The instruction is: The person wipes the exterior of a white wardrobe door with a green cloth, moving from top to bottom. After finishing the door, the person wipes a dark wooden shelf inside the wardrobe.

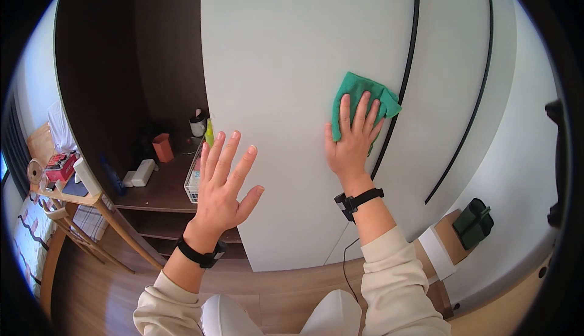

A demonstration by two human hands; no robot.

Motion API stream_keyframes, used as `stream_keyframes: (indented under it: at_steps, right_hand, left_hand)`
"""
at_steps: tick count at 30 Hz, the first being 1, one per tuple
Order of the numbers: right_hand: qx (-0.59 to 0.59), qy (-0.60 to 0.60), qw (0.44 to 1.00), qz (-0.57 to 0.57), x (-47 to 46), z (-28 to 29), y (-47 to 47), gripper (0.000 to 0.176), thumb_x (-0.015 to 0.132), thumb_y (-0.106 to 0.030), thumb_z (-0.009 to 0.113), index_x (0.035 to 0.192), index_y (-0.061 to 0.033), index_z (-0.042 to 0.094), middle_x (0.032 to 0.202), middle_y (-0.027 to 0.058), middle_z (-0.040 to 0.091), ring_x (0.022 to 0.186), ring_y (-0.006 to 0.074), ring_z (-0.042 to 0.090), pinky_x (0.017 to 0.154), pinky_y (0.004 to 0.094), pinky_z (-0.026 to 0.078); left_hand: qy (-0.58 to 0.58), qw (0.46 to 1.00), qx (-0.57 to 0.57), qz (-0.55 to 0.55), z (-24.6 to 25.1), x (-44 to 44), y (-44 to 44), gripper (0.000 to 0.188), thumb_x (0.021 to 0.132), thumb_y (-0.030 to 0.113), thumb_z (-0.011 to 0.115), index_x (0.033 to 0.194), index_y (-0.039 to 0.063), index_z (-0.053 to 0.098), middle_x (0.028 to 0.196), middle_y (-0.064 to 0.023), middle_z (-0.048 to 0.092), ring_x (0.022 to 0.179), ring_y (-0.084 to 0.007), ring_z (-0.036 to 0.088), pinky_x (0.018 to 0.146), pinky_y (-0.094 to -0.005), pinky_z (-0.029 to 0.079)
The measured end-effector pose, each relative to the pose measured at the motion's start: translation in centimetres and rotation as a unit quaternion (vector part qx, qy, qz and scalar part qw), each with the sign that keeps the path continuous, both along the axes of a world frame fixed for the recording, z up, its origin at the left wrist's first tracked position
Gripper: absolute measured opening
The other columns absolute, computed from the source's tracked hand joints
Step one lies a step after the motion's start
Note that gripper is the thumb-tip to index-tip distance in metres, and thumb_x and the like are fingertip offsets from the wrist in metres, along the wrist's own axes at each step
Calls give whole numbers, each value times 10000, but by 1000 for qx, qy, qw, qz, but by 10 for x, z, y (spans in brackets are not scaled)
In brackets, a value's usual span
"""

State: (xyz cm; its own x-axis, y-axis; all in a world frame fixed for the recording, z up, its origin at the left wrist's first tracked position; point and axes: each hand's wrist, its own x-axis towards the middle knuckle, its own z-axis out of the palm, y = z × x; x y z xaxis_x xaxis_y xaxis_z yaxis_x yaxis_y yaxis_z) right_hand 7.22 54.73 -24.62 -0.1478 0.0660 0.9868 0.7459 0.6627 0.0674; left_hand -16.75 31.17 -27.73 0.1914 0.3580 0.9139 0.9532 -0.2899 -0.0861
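Observation:
A folded green cloth lies flat against the white wardrobe door, close to its long black handle strip. My right hand holds it there, fingers spread over the fabric and pointing up. Part of the cloth is hidden under the palm. My left hand is raised with nothing in it, fingers apart. It appears in front of the door's left edge and partly covers a white wire basket on the shelf; whether it touches the door I cannot tell.
The dark shelf carries an orange hexagonal cup, a white mug and a white box. At lower right, a dark green container sits on a cardboard box. A thin black cable trails to the floor. A wooden desk stands left.

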Motion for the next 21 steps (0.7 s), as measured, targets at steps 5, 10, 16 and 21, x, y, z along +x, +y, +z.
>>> stream_keyframes:
  at_steps: [5, 10, 16, 21]
  right_hand:
    - [8, -20, 1000, 11, -20, 0, -14, 774, 1078, -397, 696, 1792, -213, 458, 1899, 253, 244, 1730, 580, 182, 1309, 837, 135]
    - [16, -50, 998, 20, -44, 2, -28, 754, 1078, -410, 698, 1778, -228, 485, 1896, 242, 265, 1731, 570, 190, 1308, 835, 142]
    - [34, -83, 996, 27, -66, 7, -43, 769, 1086, -397, 702, 1790, -201, 463, 1898, 250, 247, 1728, 568, 198, 1308, 830, 136]
    - [43, -103, 993, 48, -91, 9, -58, 798, 1047, -406, 757, 1777, -237, 484, 1887, 227, 295, 1722, 544, 233, 1303, 821, 161]
  left_hand:
    - [-3, 1000, 6, 1, -1, -2, -4, 777, 942, 286, 848, 1663, 112, 616, 1798, -254, 457, 1688, -520, 357, 1340, -719, 266]
    - [-13, 1000, 8, 9, -3, -7, -10, 787, 929, 281, 860, 1663, 129, 619, 1785, -250, 473, 1669, -524, 380, 1336, -716, 277]
    - [-19, 1000, 16, 19, -6, -15, -19, 802, 926, 289, 864, 1675, 149, 613, 1776, -247, 484, 1650, -531, 405, 1326, -716, 296]
    - [-25, 999, 17, 31, -9, -22, -27, 800, 928, 300, 862, 1674, 148, 614, 1775, -250, 484, 1648, -532, 409, 1326, -716, 293]
